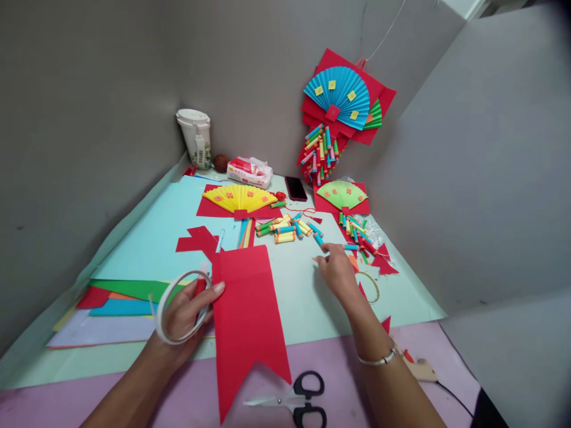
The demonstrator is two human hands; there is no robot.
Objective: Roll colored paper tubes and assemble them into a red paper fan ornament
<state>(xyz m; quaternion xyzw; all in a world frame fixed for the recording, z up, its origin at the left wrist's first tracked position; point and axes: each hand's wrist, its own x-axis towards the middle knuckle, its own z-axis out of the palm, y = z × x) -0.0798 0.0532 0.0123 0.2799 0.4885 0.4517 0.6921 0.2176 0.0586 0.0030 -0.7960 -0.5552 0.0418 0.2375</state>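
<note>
My left hand (182,315) grips a red paper banner (247,303) at its left edge, with the thumb on its front. The banner has a notched, swallowtail lower end. A roll of white tape (163,306) hangs around the same hand. My right hand (336,270) reaches over the table, thumb and index finger apart. Its index fingertip is beside a blue paper tube (317,238); whether they touch I cannot tell. Several yellow, green and blue rolled paper tubes (285,229) lie in a loose pile to the left of that hand.
Black-handled scissors (294,401) lie at the front. Yellow (241,198) and green (342,195) paper fans rest on red cards; a finished-looking fan ornament (339,98) hangs behind. Coloured sheets (120,309) are stacked left. A phone (295,188), tissues (250,172), a cup (196,139) and a glue gun (419,370) are around.
</note>
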